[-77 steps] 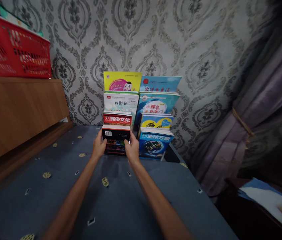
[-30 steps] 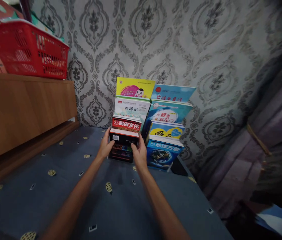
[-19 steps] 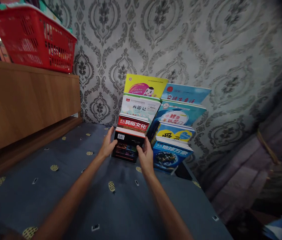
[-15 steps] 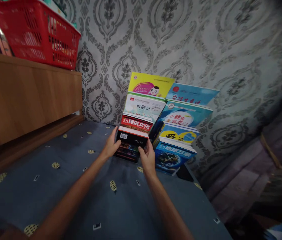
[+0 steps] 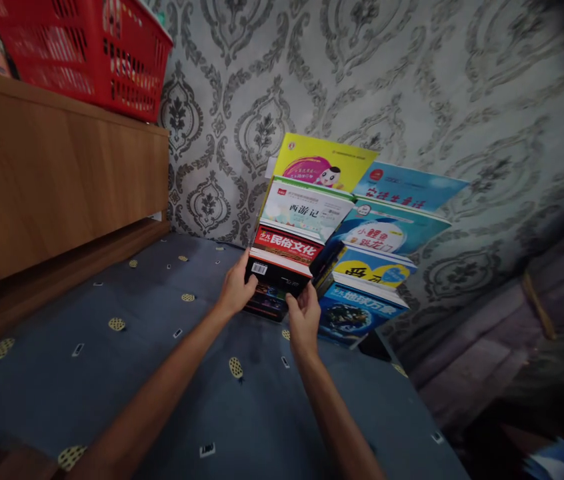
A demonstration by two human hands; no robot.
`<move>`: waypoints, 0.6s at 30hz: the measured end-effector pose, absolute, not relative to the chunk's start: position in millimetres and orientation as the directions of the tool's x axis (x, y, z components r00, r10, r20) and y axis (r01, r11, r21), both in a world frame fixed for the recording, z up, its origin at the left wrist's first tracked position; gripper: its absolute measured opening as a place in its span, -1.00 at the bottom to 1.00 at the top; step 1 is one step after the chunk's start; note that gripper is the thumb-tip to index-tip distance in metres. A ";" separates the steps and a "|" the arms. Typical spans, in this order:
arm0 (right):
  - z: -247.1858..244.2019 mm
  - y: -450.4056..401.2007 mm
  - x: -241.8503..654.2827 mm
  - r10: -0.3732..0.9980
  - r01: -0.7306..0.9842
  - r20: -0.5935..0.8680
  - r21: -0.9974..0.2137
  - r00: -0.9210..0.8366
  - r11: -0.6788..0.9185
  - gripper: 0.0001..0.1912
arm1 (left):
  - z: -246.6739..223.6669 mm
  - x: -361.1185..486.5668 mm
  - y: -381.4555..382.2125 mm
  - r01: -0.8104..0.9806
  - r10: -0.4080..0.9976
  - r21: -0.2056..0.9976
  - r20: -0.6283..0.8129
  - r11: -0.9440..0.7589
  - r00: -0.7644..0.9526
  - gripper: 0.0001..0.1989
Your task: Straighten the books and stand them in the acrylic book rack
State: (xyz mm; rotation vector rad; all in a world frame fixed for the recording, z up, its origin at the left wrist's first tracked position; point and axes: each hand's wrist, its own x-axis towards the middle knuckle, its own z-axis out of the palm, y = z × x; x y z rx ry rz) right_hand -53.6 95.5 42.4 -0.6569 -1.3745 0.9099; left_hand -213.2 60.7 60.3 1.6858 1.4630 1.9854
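Observation:
A black book (image 5: 278,273) stands at the front of the left row of books, its barcode showing. My left hand (image 5: 236,288) grips its left edge, thumb on the front. On its right edge, my right hand (image 5: 305,313) is closed the same way. Behind it rise a red book (image 5: 289,244), a white book (image 5: 305,208) and a yellow book (image 5: 325,160). To the right stands a second row: a blue book with a globe (image 5: 349,312) in front, then a yellow and blue book (image 5: 375,267), a teal book (image 5: 402,230) and a light-blue book (image 5: 415,187).
A dark blue sheet (image 5: 162,387) with pineapple prints lies under the books. Patterned wallpaper (image 5: 222,133) is behind them. At left, a red basket (image 5: 87,60) sits on a wooden cabinet (image 5: 62,173). A dark flat object (image 5: 376,348) lies beside the right row; a curtain (image 5: 492,320) hangs at right.
The view has shifted slightly, so the books and hands appear a little farther right. Both hands keep their hold on the black book.

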 end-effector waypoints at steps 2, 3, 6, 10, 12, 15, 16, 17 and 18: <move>41.6 97.3 -53.6 0.843 -0.152 0.537 -0.836 -0.031 0.527 -0.28 | 59.8 -214.3 61.9 0.443 0.653 0.733 0.672 -0.517 -0.349 -0.29; 41.1 98.7 -53.2 0.842 -0.154 0.539 -0.835 -0.030 0.529 -0.28 | 59.5 -215.2 62.7 0.439 0.658 0.735 0.669 -0.517 -0.345 -0.29; 38.6 103.7 -51.4 0.854 -0.166 0.519 -0.845 -0.026 0.509 -0.28 | 59.2 -217.6 64.8 0.398 0.681 0.766 0.637 -0.505 -0.362 -0.29; 34.8 107.8 -50.9 0.865 -0.162 0.501 -0.854 -0.003 0.494 -0.29 | 61.6 -212.7 62.5 0.361 0.630 0.774 0.633 -0.520 -0.450 -0.44; 34.2 107.3 -52.2 0.860 -0.158 0.510 -0.848 0.011 0.505 -0.30 | 63.9 -206.4 58.7 0.417 0.586 0.774 0.633 -0.477 -0.506 -0.55; 35.4 103.9 -54.8 0.855 -0.145 0.519 -0.844 0.026 0.516 -0.31 | 67.2 -197.2 52.9 0.476 0.552 0.779 0.626 -0.409 -0.551 -0.60; 36.2 102.5 -55.5 0.854 -0.136 0.519 -0.845 0.027 0.518 -0.30 | 68.0 -195.1 51.6 0.483 0.550 0.779 0.626 -0.400 -0.554 -0.60; 36.9 101.3 -56.0 0.854 -0.127 0.519 -0.846 0.028 0.518 -0.29 | 68.7 -193.5 50.6 0.488 0.551 0.779 0.625 -0.394 -0.552 -0.59; 37.7 100.2 -56.3 0.854 -0.118 0.519 -0.847 0.029 0.519 -0.29 | 69.2 -192.6 50.0 0.491 0.555 0.779 0.624 -0.390 -0.549 -0.58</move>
